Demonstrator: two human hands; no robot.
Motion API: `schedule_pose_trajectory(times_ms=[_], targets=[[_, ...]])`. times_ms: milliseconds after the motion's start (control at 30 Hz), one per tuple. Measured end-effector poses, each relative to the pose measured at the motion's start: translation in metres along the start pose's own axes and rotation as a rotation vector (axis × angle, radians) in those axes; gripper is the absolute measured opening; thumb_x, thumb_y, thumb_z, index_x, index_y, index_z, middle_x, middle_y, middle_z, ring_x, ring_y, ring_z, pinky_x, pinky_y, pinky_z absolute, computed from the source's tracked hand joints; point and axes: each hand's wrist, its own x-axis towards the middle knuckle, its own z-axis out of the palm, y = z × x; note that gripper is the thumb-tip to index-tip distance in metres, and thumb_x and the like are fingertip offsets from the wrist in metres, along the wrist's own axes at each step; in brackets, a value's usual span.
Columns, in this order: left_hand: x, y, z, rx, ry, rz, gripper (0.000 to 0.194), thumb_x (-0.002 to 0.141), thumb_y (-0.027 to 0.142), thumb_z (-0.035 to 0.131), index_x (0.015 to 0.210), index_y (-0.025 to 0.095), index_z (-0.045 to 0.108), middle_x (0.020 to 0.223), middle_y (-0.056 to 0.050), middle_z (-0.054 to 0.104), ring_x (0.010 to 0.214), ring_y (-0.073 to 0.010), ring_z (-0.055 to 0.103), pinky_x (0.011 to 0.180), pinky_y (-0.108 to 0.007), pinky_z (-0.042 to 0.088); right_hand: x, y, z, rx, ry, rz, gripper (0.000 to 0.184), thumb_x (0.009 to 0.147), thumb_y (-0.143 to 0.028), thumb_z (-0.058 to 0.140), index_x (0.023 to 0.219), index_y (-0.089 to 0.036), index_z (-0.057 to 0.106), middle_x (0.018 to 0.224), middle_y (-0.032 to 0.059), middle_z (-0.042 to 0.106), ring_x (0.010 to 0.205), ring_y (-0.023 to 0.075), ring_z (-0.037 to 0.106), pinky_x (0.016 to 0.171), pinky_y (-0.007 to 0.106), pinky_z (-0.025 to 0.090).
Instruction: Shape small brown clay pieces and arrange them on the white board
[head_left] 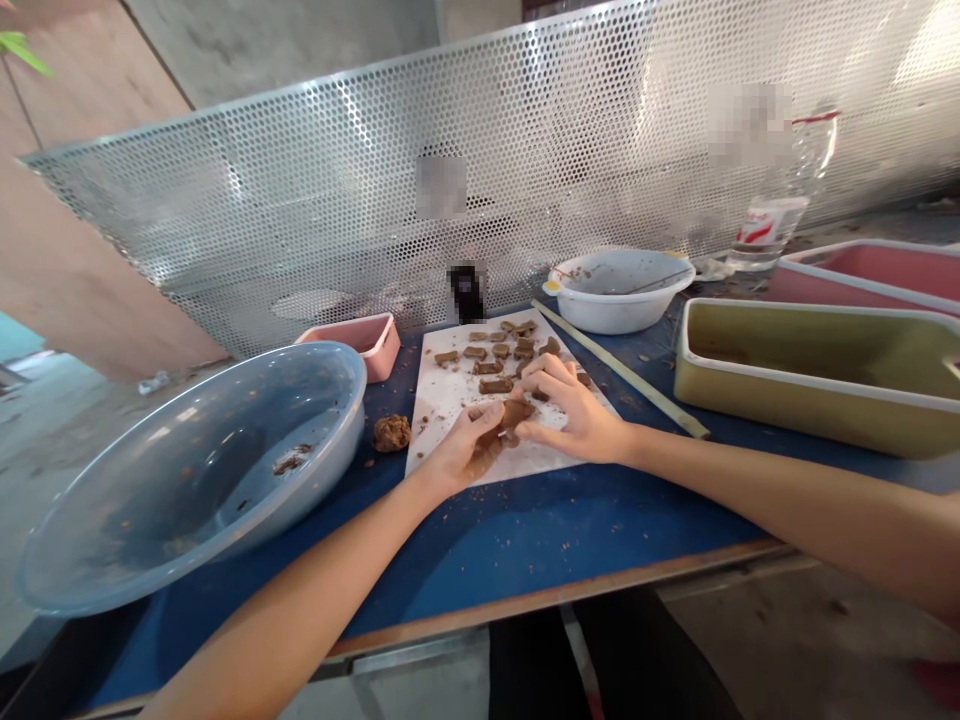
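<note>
Brown piece [516,412] sits pinched in your left hand [471,430]; your right hand [574,410] curls round it, grip unclear; paper [444,395] likely shields worktop [540,540].

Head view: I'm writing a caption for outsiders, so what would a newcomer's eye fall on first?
Probably the big blue basin, which fills much of the left side. Next come the left hand and right hand, meeting at a brown lump over the white sheet in the middle. Behind everything on the table, a shiny perforated screen stretches across.
</note>
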Motion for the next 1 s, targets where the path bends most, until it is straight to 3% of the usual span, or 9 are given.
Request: schedule_pose_trajectory(times_ms=[100,200,400,500,733,867,1000], targets=[[-0.0003,0.0003,-0.0009,0.022,-0.012,0.01,0.052,0.073,0.061,0.105,0.082,0.016,0.081,0.079,-0.004,0.069,0.075,-0.0144,0.062,0.071,-0.028,0.05,0.0007,0.0003,-0.0003,0.03,0.011,0.006,0.02,0.116,-0.043,0.059,0.123,-0.027,0.069,0.12,0.0082,0.067,0.115,0.0275,0.065,0.103,0.05,0.048],[-0.0004,0.0008,0.0002,0.028,-0.038,0.018,0.054,0.075,0.062,0.103,0.073,0.016,0.075,0.076,-0.002,0.064,0.074,-0.0144,0.06,0.071,-0.029,0.049,0.0023,0.001,0.0013,0.053,0.009,0.037,0.015,0.115,-0.036,0.061,0.118,-0.026,0.072,0.118,0.0078,0.069,0.114,0.0267,0.067,0.102,0.05,0.05],[0.0006,0.0005,0.0016,-0.011,0.002,-0.011,0.049,0.076,0.059,0.104,0.092,0.017,0.083,0.084,-0.003,0.07,0.075,-0.014,0.062,0.071,-0.029,0.05,0.0041,0.0045,0.0047,0.127,0.079,0.071,0.013,0.11,-0.036,0.069,0.112,-0.026,0.076,0.111,0.0061,0.07,0.099,0.022,0.067,0.091,0.043,0.055],[0.0008,0.0005,0.0005,-0.009,-0.005,-0.014,0.048,0.075,0.057,0.105,0.091,0.017,0.083,0.084,-0.003,0.07,0.076,-0.014,0.063,0.071,-0.028,0.05,0.0036,0.0058,0.0061,0.146,0.125,0.06,0.012,0.109,-0.036,0.071,0.11,-0.026,0.077,0.109,0.005,0.07,0.097,0.0214,0.067,0.091,0.043,0.056],[-0.0005,0.0018,0.0005,0.006,-0.019,-0.021,0.051,0.074,0.059,0.105,0.094,0.017,0.084,0.083,-0.003,0.07,0.077,-0.0142,0.062,0.073,-0.029,0.051,0.0025,0.0024,0.0008,0.095,0.044,0.037,0.023,0.112,-0.042,0.067,0.127,-0.027,0.077,0.12,0.009,0.071,0.112,0.0259,0.069,0.099,0.048,0.057],[0.0003,0.0015,0.0008,0.007,-0.038,-0.004,0.048,0.074,0.057,0.106,0.086,0.018,0.08,0.079,-0.002,0.066,0.076,-0.0144,0.061,0.072,-0.028,0.049,0.0034,0.0007,0.0008,0.111,0.058,0.008,0.015,0.112,-0.038,0.068,0.118,-0.028,0.078,0.114,0.0071,0.072,0.11,0.0253,0.07,0.098,0.047,0.059],[0.0013,0.0018,0.0004,-0.036,-0.008,-0.031,0.048,0.08,0.058,0.101,0.098,0.019,0.082,0.088,-0.003,0.071,0.078,-0.0149,0.063,0.071,-0.029,0.05,0.0041,0.003,0.0048,0.138,0.112,0.026,0.013,0.111,-0.036,0.07,0.113,-0.027,0.079,0.109,0.0061,0.072,0.104,0.0238,0.071,0.095,0.046,0.06]])
